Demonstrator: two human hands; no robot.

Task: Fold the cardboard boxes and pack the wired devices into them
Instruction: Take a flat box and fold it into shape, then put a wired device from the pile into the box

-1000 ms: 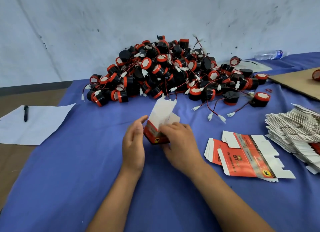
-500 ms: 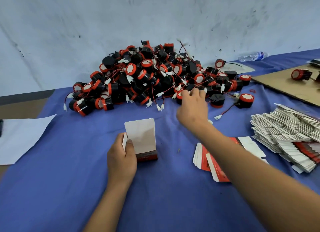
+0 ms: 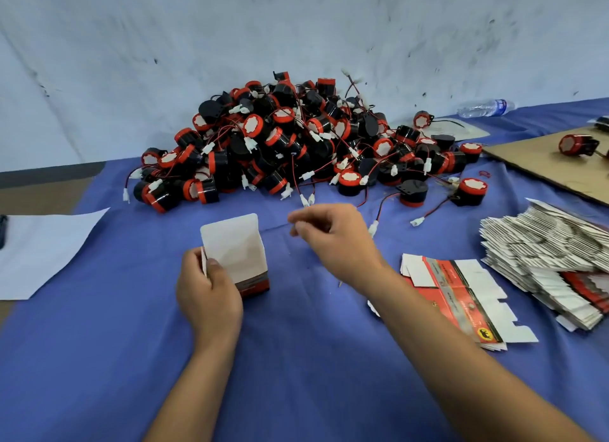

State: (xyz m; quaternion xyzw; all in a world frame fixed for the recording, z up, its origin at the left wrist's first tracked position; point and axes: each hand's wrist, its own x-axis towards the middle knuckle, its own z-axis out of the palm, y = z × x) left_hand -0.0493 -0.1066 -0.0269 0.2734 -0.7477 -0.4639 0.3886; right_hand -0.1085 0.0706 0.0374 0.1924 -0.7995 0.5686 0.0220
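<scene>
Box (image 3: 244, 263), folded upright, is gripped by the left hand (image 3: 206, 291); the right hand (image 3: 329, 234) has drawn back from the far pile (image 3: 296, 145), fingers pinched, contents unclear; packing comes next.

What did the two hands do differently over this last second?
The right hand let go of the box, reached to the pile of devices, and has drawn back, fingers pinched; what it grips is too blurred to tell. The left hand kept holding the box upright. The flat cartons stayed put.
</scene>
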